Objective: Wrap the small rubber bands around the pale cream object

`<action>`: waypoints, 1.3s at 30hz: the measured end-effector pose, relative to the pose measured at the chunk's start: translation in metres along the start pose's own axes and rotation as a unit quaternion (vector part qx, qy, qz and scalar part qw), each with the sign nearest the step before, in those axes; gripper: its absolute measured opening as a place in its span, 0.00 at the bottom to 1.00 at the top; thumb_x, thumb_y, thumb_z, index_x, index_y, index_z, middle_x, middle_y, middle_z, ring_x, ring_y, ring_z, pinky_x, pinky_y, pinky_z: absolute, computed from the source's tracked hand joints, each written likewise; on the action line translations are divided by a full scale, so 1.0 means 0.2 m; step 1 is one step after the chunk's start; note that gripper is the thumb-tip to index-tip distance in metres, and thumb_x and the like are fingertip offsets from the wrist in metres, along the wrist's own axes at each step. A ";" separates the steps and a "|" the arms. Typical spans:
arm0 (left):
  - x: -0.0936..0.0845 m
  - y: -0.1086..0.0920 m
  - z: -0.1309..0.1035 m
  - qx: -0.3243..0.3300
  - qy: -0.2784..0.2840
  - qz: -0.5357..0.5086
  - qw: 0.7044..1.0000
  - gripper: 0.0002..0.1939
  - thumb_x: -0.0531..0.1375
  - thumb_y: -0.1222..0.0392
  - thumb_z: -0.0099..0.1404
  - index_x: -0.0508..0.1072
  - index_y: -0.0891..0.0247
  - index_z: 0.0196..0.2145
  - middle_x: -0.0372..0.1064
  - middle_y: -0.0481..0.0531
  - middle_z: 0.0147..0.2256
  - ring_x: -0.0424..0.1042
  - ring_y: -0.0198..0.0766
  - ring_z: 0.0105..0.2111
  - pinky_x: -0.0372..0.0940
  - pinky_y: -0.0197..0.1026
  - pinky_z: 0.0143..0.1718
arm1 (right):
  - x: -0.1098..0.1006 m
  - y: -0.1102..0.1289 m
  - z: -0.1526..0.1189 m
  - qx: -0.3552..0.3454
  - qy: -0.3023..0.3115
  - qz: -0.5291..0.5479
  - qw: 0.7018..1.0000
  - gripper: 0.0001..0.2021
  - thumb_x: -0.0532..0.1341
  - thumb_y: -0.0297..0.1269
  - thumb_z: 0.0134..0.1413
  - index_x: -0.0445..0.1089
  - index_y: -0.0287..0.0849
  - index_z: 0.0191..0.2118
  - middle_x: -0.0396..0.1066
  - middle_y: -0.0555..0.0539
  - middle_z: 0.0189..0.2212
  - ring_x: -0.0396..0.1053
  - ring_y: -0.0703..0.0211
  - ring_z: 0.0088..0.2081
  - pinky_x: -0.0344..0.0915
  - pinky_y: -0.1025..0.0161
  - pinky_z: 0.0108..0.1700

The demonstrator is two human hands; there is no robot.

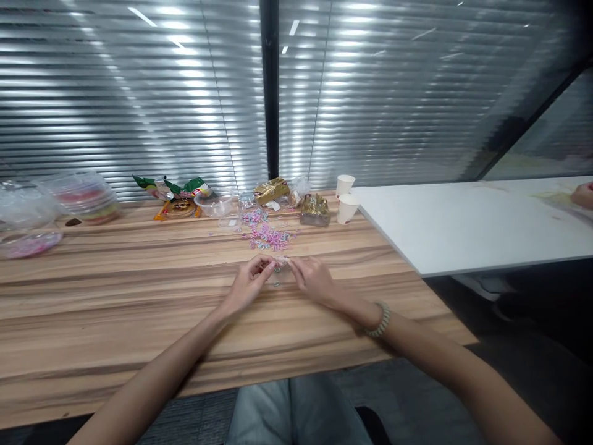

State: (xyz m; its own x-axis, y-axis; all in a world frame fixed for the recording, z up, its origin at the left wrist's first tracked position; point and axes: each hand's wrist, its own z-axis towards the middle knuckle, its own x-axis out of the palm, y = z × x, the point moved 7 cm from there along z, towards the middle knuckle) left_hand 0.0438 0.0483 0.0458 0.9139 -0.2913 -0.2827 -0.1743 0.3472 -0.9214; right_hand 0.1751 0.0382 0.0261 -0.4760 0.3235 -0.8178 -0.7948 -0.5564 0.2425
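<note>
Near the middle of the wooden table point(139, 309), my left hand point(252, 278) has its thumb and fingertips pressed together at the left end of a small clear and pinkish piece point(281, 262). My right hand point(315, 279), with a coiled band point(382, 320) on the forearm, has its fingers closed at the right end of that piece. What exactly the piece is, is too small to tell. A tiny dark link point(277, 284) lies just below, between the hands. Beyond them is a loose pile of pink, purple and pale blue links point(269, 237).
Along the back stand two paper cups point(347, 209), a gold package point(315, 210), a clear bowl point(215, 203) and green snack bags point(189, 187). Stacked clear tubs point(83, 198) are at the left. A white table point(472, 225) adjoins at the right, with another person's hand point(582, 195).
</note>
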 end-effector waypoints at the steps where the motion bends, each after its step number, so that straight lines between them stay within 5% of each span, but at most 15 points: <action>1: 0.00 -0.01 0.00 0.006 0.004 0.014 1.000 0.10 0.55 0.55 0.60 0.70 0.64 0.34 0.69 0.52 0.33 0.66 0.37 0.34 0.59 0.36 0.35 | 0.00 0.00 0.00 0.002 0.001 0.011 1.000 0.12 0.46 0.32 0.60 0.66 0.37 0.40 0.70 0.43 0.29 0.66 0.59 0.31 0.57 0.66 0.35; 8: 0.04 -0.06 -0.01 0.048 0.047 0.095 0.993 0.11 0.53 0.57 0.62 0.71 0.61 0.40 0.70 0.53 0.40 0.68 0.37 0.34 0.60 0.38 0.38 | 0.01 -0.02 -0.01 0.039 -0.011 0.135 0.990 0.12 0.44 0.33 0.61 0.63 0.38 0.39 0.67 0.46 0.30 0.64 0.62 0.30 0.56 0.67 0.32; 14: 0.01 -0.05 0.00 0.090 0.033 0.130 0.987 0.12 0.54 0.58 0.61 0.72 0.60 0.41 0.71 0.53 0.39 0.67 0.39 0.35 0.60 0.39 0.39 | -0.01 -0.02 0.01 0.062 0.006 0.302 0.951 0.13 0.45 0.38 0.61 0.60 0.39 0.30 0.61 0.50 0.25 0.58 0.65 0.27 0.55 0.68 0.30; 17: 0.00 -0.04 0.00 0.098 0.028 0.130 0.986 0.11 0.55 0.58 0.60 0.73 0.59 0.39 0.71 0.54 0.39 0.66 0.41 0.37 0.59 0.41 0.41 | 0.02 -0.03 0.01 0.093 0.035 0.392 0.914 0.14 0.47 0.43 0.60 0.59 0.39 0.29 0.57 0.51 0.24 0.56 0.66 0.26 0.54 0.68 0.29; 22: -0.02 -0.04 0.00 0.104 0.006 0.139 0.985 0.10 0.55 0.59 0.60 0.73 0.57 0.39 0.70 0.54 0.39 0.65 0.42 0.38 0.57 0.42 0.43 | 0.10 -0.02 0.01 0.155 0.093 0.572 0.800 0.17 0.52 0.51 0.53 0.57 0.40 0.29 0.50 0.54 0.21 0.48 0.70 0.20 0.48 0.71 0.21; 26: -0.03 -0.04 0.00 0.111 -0.025 0.163 0.980 0.11 0.55 0.60 0.60 0.72 0.56 0.41 0.70 0.53 0.42 0.64 0.44 0.41 0.55 0.44 0.46 | 0.10 0.01 0.02 0.172 0.106 0.615 0.763 0.18 0.54 0.52 0.52 0.55 0.40 0.27 0.47 0.55 0.20 0.44 0.71 0.19 0.45 0.71 0.19; 34: 0.02 0.00 -0.01 0.062 0.023 0.066 0.996 0.09 0.55 0.58 0.60 0.72 0.61 0.37 0.68 0.55 0.42 0.66 0.41 0.40 0.59 0.41 0.43 | 0.11 0.01 0.02 0.175 0.122 0.632 0.745 0.18 0.54 0.52 0.51 0.56 0.40 0.29 0.48 0.56 0.20 0.44 0.72 0.18 0.43 0.72 0.18; 39: 0.00 0.09 0.01 0.000 -0.043 -0.058 0.997 0.10 0.60 0.57 0.55 0.68 0.64 0.35 0.66 0.53 0.35 0.66 0.37 0.36 0.62 0.38 0.39 | 0.10 0.00 0.02 0.151 0.148 0.573 0.792 0.18 0.51 0.52 0.54 0.58 0.39 0.30 0.49 0.57 0.16 0.46 0.71 0.17 0.44 0.72 0.18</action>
State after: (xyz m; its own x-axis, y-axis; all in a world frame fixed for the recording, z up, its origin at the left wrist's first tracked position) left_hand 0.0408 0.0564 0.0303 0.9558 -0.2525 -0.1503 -0.0657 0.3150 -0.9468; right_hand 0.1634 0.0473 0.0119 -0.8764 -0.4795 -0.0458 0.0206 -0.1323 0.9910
